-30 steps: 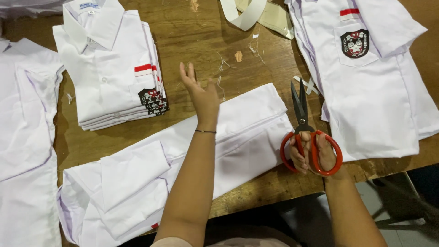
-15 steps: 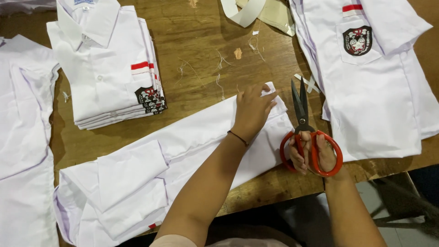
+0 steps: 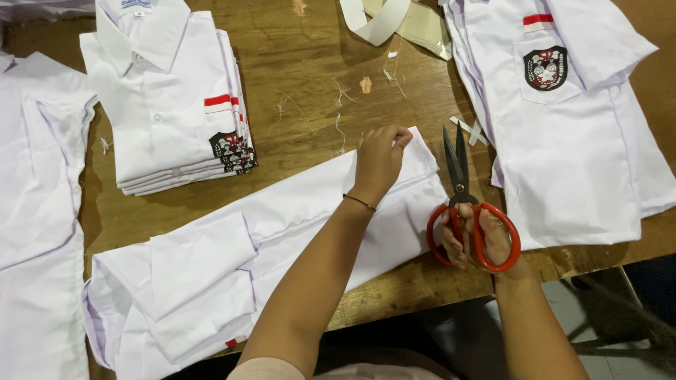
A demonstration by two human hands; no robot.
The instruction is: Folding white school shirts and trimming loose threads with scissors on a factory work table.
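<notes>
A folded white shirt lies diagonally across the wooden table in front of me. My left hand pinches its far right corner, fingers closed on the fabric. My right hand grips red-handled scissors just right of that corner, blades nearly closed and pointing away from me.
A stack of folded white shirts with red stripes and dark badges sits at the back left. Another white shirt lies spread at the right, one more at the left edge. Loose threads and white strips litter the table.
My left hand moved right from the middle of the table, over the shirt, and closed on its far right corner. The right hand with the scissors stayed put.
</notes>
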